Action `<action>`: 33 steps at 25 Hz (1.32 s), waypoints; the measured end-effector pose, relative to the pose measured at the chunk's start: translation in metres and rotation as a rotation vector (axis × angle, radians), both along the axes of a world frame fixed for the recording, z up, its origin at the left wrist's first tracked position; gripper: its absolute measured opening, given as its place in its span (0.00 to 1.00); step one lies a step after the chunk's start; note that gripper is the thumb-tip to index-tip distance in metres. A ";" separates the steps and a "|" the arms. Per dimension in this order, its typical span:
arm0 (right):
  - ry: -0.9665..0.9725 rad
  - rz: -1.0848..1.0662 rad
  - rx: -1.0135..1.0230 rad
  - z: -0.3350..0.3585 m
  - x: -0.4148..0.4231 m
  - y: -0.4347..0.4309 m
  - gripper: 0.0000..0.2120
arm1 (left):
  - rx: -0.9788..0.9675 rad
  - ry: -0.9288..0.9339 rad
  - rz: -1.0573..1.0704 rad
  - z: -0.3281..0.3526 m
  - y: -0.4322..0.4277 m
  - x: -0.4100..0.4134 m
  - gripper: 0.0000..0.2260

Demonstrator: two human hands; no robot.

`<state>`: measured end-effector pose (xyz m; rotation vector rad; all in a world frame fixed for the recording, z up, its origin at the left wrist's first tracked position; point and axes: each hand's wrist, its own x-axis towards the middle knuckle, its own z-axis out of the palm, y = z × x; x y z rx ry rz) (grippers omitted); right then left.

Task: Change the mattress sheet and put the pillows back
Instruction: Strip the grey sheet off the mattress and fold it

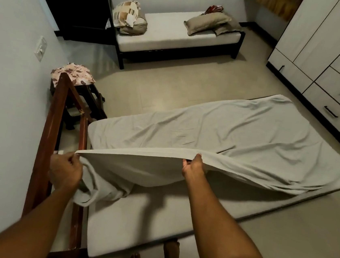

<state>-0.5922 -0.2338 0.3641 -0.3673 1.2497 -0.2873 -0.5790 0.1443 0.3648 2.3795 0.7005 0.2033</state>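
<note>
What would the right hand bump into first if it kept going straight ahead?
Probably the sheet on the mattress. The right hand already grips the sheet's raised edge and points forward over the bed. Depth is hard to judge, but nothing else seems nearer in that line.

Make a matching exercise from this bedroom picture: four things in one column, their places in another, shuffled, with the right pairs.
Things:
1. grey sheet
2. floral cloth
3. patterned pillow
4. mattress

Places:
A. on the wooden stool
B. flat on the floor
C. held at its edge by left hand and right hand
D. at the left end of the daybed

Pairs: 1-C, 2-A, 3-D, 4-B
</note>
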 end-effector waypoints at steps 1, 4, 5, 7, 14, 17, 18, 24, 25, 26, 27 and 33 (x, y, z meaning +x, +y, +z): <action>-0.015 -0.004 -0.046 0.000 -0.002 -0.009 0.16 | -0.043 0.052 0.053 0.001 0.008 0.003 0.08; -0.134 0.024 -0.111 0.006 -0.007 -0.015 0.15 | 0.070 0.147 -0.040 0.008 -0.008 -0.003 0.17; -0.164 0.053 -0.111 0.011 -0.008 -0.009 0.15 | 0.126 0.107 -0.163 0.012 -0.025 -0.006 0.20; -0.181 0.143 -0.117 0.015 -0.007 0.014 0.13 | 0.174 -0.009 -0.473 0.019 -0.070 -0.008 0.20; -0.145 0.352 -0.196 0.016 -0.018 0.060 0.09 | 0.294 -0.075 -0.880 0.041 -0.227 -0.015 0.16; -0.117 0.364 -0.227 0.019 -0.023 0.053 0.11 | 0.397 -0.070 -0.880 0.042 -0.231 -0.014 0.09; -0.099 0.363 -0.242 0.019 -0.024 0.050 0.12 | 0.440 -0.069 -0.885 0.043 -0.234 -0.016 0.08; -0.088 0.371 -0.232 0.031 -0.021 0.044 0.13 | 0.477 -0.040 -0.843 0.048 -0.263 -0.034 0.08; -0.100 0.373 -0.221 0.034 -0.021 0.040 0.13 | 0.468 -0.042 -0.830 0.051 -0.268 -0.033 0.09; -0.112 0.370 -0.212 0.035 -0.020 0.035 0.13 | 0.462 -0.050 -0.824 0.053 -0.271 -0.032 0.10; -0.119 0.360 -0.206 0.037 -0.018 0.028 0.12 | 0.468 -0.060 -0.824 0.055 -0.274 -0.031 0.11; -0.084 0.252 -0.200 0.046 -0.011 -0.033 0.07 | 0.548 -0.042 -0.829 0.059 -0.265 -0.019 0.12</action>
